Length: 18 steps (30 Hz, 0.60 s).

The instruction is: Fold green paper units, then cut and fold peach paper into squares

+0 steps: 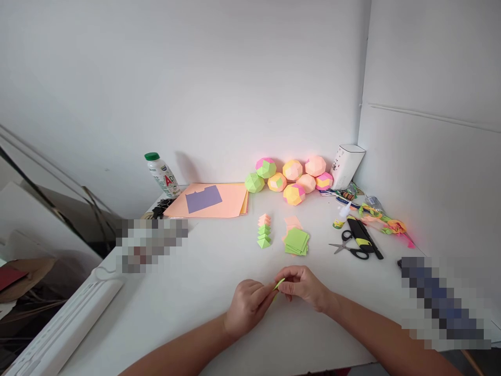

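Note:
My left hand (247,304) and my right hand (302,286) meet over the white table (188,292), both pinching one small green paper piece (279,284) between their fingertips. Just beyond them lies a stack of green paper squares (296,242) on some peach ones. To its left stands a small pile of folded green and peach paper units (264,231).
Several paper balls (291,179) in pink, yellow and green sit by the back wall beside a white box (346,166). Peach sheets with a purple piece (207,200), a bottle (162,175), scissors (350,249), a black-and-yellow knife (362,236) and glue lie around.

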{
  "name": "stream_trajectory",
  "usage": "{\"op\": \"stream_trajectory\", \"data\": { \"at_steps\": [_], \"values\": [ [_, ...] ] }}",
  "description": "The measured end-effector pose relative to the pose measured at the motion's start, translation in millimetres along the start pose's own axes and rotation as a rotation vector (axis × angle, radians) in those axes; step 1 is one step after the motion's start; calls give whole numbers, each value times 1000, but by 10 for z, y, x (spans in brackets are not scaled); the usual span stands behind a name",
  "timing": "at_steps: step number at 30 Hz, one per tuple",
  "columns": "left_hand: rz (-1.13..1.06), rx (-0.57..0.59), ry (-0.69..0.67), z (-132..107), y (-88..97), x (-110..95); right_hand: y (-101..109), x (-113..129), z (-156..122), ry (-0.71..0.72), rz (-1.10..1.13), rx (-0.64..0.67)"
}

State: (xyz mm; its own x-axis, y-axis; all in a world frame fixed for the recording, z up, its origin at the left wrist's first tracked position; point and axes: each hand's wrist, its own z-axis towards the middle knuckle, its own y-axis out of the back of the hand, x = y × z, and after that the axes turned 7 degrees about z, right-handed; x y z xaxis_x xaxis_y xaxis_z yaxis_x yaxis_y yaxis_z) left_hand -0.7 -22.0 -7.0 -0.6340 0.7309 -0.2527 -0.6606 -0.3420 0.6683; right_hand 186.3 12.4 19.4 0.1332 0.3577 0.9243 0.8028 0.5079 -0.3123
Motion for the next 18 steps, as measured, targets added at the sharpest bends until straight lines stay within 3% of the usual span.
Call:
{"op": "stream_trajectory", "data": {
  "at_steps": [10, 18],
  "values": [
    [-47, 16, 21, 5, 1, 1, 6, -5, 7, 42, -10, 15],
    [-351, 236, 276, 34, 36, -8, 36, -7, 12, 80, -79, -54]
  ]
}}
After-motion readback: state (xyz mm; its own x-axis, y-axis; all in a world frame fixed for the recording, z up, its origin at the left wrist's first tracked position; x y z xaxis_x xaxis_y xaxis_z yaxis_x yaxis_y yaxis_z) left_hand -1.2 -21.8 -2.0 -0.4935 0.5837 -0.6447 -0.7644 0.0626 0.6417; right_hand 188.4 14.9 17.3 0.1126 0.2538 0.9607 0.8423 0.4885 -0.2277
